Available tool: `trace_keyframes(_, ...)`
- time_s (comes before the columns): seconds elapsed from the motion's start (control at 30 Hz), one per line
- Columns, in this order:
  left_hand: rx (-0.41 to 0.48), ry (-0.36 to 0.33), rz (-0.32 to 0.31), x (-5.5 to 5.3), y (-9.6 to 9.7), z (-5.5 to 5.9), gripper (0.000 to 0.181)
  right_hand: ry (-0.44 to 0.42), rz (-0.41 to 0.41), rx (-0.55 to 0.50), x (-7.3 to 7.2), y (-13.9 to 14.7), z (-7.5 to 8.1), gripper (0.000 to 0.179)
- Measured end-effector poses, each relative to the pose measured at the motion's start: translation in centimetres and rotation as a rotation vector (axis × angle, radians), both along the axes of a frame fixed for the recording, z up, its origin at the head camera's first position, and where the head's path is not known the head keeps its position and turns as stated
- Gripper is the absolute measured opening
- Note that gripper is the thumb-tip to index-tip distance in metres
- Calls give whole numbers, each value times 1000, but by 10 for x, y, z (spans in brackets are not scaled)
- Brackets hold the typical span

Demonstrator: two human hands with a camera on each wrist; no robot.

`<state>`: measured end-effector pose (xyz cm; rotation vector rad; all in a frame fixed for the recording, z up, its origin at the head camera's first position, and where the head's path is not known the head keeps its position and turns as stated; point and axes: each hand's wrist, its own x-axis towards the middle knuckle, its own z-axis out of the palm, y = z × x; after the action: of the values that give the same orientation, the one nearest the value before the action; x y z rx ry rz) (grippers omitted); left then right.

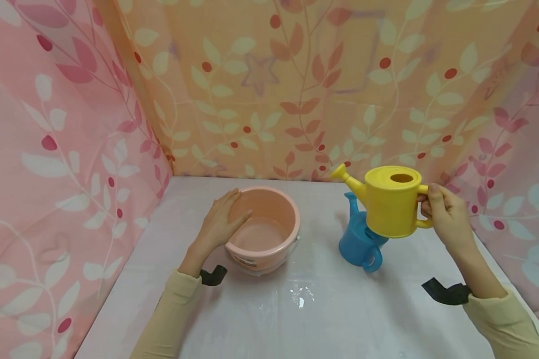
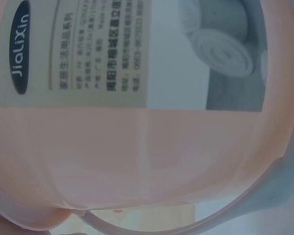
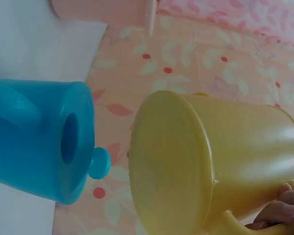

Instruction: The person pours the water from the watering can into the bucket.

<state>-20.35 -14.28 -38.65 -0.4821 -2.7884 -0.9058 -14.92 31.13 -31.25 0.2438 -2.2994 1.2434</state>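
My left hand (image 1: 220,219) rests on the left rim of a pale pink bucket (image 1: 289,239), its fingers extended along the rim and its thumb pointing inward. A printed label (image 2: 103,54) covers part of the bucket's side in the left wrist view. On the right, my right hand (image 1: 446,212) grips the handle of a yellow watering can (image 1: 388,209), raised above the table and nearly level, spout to the left. Behind and partly below it in the head view stands a blue watering can (image 1: 355,244), also seen at left in the right wrist view, spout facing away.
Splashed water (image 1: 302,295) lies on the white table (image 1: 269,329) in front of the bucket. Leaf-patterned cloth (image 1: 260,124) hangs along the back, with pink cloth (image 1: 49,164) on both sides. Each wrist carries a black strap piece (image 1: 446,293).
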Motion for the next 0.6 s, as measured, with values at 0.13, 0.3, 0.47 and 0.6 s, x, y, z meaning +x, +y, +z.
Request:
trace_keyframes(0.13,-4,-1,1,0,0,1,65,0,-42,-12,1,6,-2,27)
trace_keyframes(0.3,-16,-4,2,0,0,1,69,-24,-72,-45,2,13,-6,30)
trace_keyframes(0.47,-13,-4,2,0,0,0,70,-22,-60,-112,4,18,-10,31)
trace_keyframes(0.6,-12,-4,5,-1,0,0,68,-12,-64,-160,3,21,-14,29)
